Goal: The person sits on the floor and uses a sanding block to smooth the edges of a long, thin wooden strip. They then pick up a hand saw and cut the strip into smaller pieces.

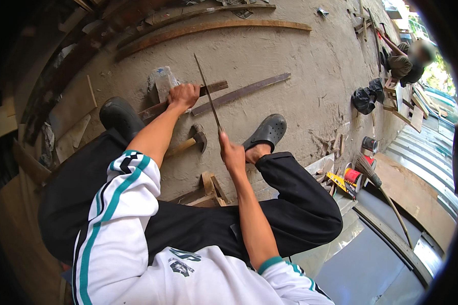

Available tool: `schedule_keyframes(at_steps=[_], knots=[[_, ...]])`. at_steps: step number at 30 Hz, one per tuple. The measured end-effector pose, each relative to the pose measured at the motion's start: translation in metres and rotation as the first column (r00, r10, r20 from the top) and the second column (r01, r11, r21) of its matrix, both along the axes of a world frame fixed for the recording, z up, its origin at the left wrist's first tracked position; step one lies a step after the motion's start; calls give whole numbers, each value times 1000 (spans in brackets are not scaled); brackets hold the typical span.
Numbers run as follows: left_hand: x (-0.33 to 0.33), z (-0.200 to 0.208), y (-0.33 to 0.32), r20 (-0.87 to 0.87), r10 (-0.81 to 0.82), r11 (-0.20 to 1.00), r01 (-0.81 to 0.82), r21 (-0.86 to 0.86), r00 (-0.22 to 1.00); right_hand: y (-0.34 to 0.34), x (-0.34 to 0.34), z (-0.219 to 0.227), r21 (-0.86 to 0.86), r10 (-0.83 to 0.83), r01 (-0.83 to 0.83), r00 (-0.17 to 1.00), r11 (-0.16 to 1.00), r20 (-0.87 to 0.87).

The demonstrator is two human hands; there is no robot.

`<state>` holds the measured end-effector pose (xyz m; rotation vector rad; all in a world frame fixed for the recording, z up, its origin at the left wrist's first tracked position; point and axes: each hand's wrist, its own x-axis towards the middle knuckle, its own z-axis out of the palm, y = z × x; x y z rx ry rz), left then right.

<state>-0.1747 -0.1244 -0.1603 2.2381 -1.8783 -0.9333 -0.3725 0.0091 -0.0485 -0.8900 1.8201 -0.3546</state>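
In the head view, the left hand [184,96] is far and left of centre, its fingers clamped around a brown wooden strip [216,87]. The strip slants from near the left clog [121,119] up to the right, its right end sticking out past the hand. The right hand [232,152] is nearer and further right, its fingers closed around the near end of a thin saw [206,87]. The grip hides the saw's handle, and its teeth are too small to make out. The blade points to the far side and crosses the strip just right of the left hand; whether it touches the wood I cannot tell.

Just right of that crossing, a second dark strip [254,90] lies on the rough grey ground [300,66]. Beyond the left hand sits a clear plastic bag [164,77]. A hammer [199,138] lies between the two forearms, its head to the right. Nearer, joined wood pieces [208,187] lie between the legs. The right clog [269,131] is right of the right hand. At the far right a person [409,58] is beside scrap wood, with a black bag [365,100] near; a broom [367,170] leans closer in.
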Motion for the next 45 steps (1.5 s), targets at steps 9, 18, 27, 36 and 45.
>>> schedule_keyframes(at_steps=[9, 18, 27, 36, 45], knots=[[4, 2, -1, 3, 30, 999, -30, 25, 1000, 55, -22, 21, 37, 84, -81, 992, 996, -96], [5, 0, -1, 15, 61, 997, -62, 48, 998, -11, 1, -19, -62, 107, -108, 994, 992, -16], [-3, 0, -3, -18, 53, 999, -53, 8, 998, -38, 14, -5, -24, 124, -127, 988, 992, -90], [3, 10, -5, -35, 66, 996, -63, 69, 997, 33, -23, 44, 131, 14, -9, 999, 991, -36], [9, -4, 4, -31, 83, 997, -83, 2, 996, -23, 12, 20, 85, 127, -122, 991, 989, -53]])
